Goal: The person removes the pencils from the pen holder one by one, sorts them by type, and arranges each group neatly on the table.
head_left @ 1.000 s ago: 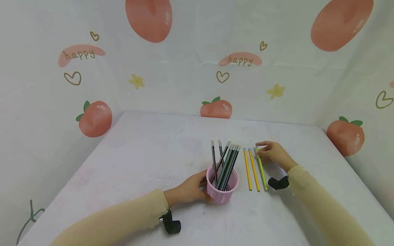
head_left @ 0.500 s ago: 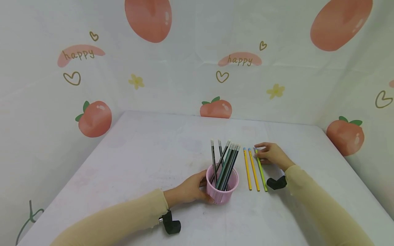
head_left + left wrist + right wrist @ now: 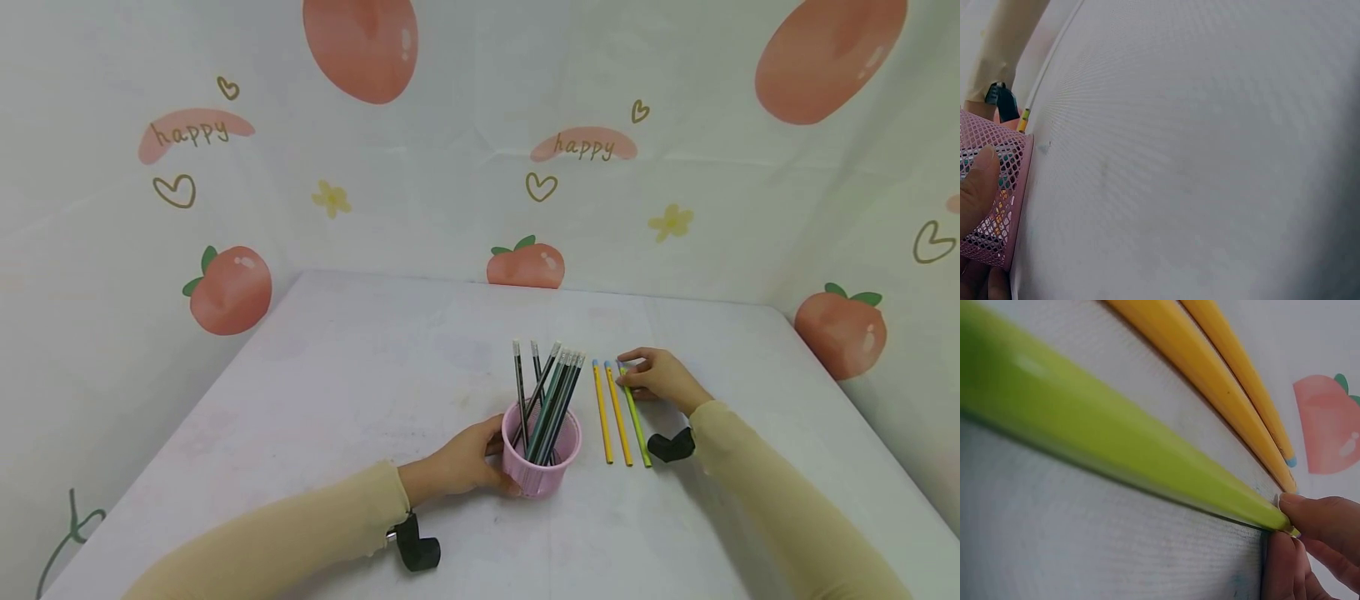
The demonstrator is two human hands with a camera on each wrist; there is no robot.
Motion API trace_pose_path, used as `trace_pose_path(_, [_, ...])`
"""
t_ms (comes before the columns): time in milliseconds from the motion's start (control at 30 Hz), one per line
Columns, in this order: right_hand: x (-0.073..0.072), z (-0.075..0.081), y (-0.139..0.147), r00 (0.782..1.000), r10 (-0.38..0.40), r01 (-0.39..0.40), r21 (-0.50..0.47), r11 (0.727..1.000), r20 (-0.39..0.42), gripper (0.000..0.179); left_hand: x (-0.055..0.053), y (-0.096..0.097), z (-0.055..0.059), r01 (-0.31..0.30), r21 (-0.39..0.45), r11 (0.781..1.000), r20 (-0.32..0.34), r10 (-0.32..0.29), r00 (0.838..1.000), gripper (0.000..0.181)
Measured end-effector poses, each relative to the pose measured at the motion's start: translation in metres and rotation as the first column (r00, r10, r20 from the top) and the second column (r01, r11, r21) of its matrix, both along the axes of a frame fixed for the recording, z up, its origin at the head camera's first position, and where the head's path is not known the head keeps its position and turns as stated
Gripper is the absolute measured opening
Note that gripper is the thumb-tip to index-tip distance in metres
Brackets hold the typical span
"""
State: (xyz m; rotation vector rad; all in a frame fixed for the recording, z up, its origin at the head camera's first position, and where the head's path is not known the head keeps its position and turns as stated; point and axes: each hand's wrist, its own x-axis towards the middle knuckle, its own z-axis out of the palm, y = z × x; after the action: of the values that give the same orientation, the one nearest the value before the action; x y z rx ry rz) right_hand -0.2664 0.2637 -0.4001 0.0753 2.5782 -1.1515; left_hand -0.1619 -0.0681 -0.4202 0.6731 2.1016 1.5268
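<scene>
"What is the left hand doing?"

"It is gripping the pink mesh cup from the left. In the left wrist view the thumb is pressing against the mesh, and the other fingers are wrapping round the opposite side. The cup is standing on the bench, and a bunch of dark pencils is leaning inside it, silvery ends pointing up."

"And the right hand?"

"That one is pinching the green pencil at its far end, thumb on one side and fingers on the other."

"Where is that pencil lying?"

"It is lying to the right of the cup, outermost in a row of three, its near end slanting rightward. Whether its whole length is touching the bench, I cannot tell. Two yellow pencils are lying between it and the cup, close together and apart from both, their blue ends facing away from the person."

"Anything around the arms?"

"Pale sleeves are covering them, and a black device is sitting below each wrist. Behind the bench a white backdrop is hanging, showing printed peaches, hearts, flowers and the word 'happy'."
</scene>
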Motion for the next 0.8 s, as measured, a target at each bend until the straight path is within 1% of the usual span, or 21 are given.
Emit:
trace_pose_path(367, [-0.0003,0.0,0.0004,1.0,-0.001,0.001,-0.007,1.0,0.008,0.058,0.0004,0.0001,0.0009,0.006,0.006,1.0,-0.006,-0.006,1.0,0.093])
trace_pose_path(500, [0.0005,0.0,0.0007,1.0,-0.019,0.019,-0.024,1.0,0.013,0.06,0.0002,0.0,0.0011,0.008,0.013,1.0,-0.001,-0.008,1.0,0.093])
trace_pose_path(633, [0.0017,0.0008,0.0005,0.999,-0.042,0.042,-0.017,0.999,0.02,0.06,0.0,-0.0001,0.001,0.005,0.016,1.0,0.006,-0.005,1.0,0.091])
trace_pose_path(800, [0.0039,0.0009,0.0012,0.999,-0.047,0.047,-0.019,0.999,0.014,0.059,0.0003,0.0007,-0.0004,-0.007,0.003,1.0,0.002,0.007,1.0,0.089])
